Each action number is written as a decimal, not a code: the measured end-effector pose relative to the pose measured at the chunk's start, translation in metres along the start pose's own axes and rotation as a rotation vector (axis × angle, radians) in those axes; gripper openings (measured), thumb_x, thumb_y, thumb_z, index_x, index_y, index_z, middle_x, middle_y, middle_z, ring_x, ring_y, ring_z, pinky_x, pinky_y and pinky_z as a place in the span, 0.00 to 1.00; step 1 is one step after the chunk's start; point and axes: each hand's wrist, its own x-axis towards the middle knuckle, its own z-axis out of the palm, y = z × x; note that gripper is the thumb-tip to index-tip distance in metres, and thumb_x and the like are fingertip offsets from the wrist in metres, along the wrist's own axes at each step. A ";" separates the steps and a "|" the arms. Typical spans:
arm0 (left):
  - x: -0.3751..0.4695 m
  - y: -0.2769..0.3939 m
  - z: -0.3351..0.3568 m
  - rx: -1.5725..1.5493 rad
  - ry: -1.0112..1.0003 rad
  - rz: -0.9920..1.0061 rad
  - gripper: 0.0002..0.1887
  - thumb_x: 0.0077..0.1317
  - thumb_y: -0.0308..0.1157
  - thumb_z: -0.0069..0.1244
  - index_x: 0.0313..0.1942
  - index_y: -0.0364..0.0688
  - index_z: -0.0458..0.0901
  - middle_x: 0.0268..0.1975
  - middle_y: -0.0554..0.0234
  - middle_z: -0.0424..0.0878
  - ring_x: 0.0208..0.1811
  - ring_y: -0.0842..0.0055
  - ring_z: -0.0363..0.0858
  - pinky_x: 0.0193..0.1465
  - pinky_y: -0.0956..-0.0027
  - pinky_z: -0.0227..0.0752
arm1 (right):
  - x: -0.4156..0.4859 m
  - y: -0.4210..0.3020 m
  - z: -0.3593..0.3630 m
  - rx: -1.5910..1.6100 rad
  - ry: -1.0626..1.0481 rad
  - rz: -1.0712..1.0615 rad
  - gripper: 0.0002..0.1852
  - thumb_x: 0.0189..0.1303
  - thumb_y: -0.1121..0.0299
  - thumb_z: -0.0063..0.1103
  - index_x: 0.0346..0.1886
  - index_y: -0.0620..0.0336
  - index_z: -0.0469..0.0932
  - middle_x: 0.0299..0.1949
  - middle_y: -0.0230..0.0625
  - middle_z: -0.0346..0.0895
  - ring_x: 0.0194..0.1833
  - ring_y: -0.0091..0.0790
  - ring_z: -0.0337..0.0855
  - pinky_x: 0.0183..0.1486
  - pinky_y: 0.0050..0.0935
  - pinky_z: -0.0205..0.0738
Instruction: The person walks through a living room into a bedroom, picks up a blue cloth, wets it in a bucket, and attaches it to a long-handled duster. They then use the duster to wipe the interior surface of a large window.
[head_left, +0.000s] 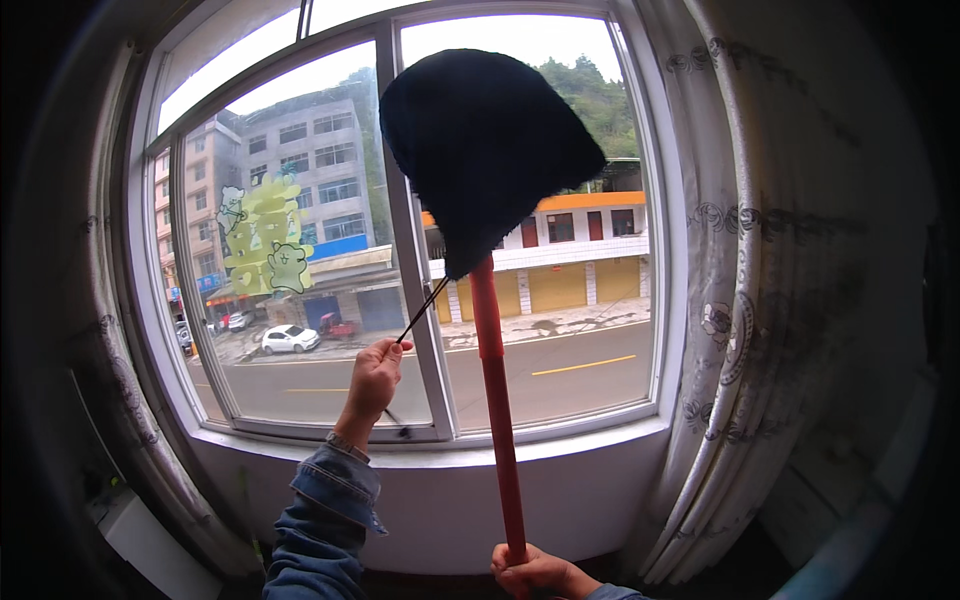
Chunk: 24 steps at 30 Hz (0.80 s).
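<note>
My right hand (536, 571) is closed around the lower part of a red pole (504, 442), which stands nearly upright. A dark, fluffy cloth cover (487, 135) sits over the pole's top end, in front of the window. With my left hand (375, 379) I pinch a thin black drawstring (424, 311) that runs taut from the cover's lower edge, to the left of the pole. The cord's loose end hangs below that hand. What lies inside the cover is hidden.
A sliding window (551, 427) with a white frame fills the middle, its left pane bearing a green cartoon sticker (266, 240). Patterned curtains hang at the left (135, 390) and right (720, 322). A white sill (525, 452) runs below. Outside are a road and buildings.
</note>
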 end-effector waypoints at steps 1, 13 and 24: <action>0.000 0.000 -0.002 0.013 0.034 0.025 0.12 0.73 0.33 0.42 0.40 0.37 0.81 0.18 0.81 0.63 0.17 0.92 0.56 0.19 0.82 0.49 | 0.000 0.001 0.003 -0.017 0.005 0.011 0.09 0.59 0.70 0.62 0.37 0.58 0.72 0.18 0.33 0.72 0.18 0.24 0.70 0.19 0.25 0.63; -0.107 0.087 0.022 0.739 -0.569 0.509 0.08 0.62 0.21 0.51 0.40 0.39 0.83 0.28 0.54 0.84 0.25 0.67 0.84 0.28 0.73 0.76 | 0.065 -0.120 0.003 -0.630 0.494 -0.469 0.30 0.59 0.59 0.61 0.57 0.66 0.61 0.34 0.38 0.75 0.30 0.27 0.80 0.31 0.26 0.81; -0.103 0.128 -0.008 0.352 -0.393 0.533 0.02 0.62 0.22 0.51 0.34 0.34 0.79 0.26 0.59 0.82 0.22 0.73 0.78 0.25 0.74 0.71 | 0.074 -0.168 0.016 -0.715 0.584 -0.581 0.26 0.61 0.45 0.60 0.43 0.59 0.67 0.16 0.27 0.68 0.13 0.19 0.72 0.15 0.20 0.72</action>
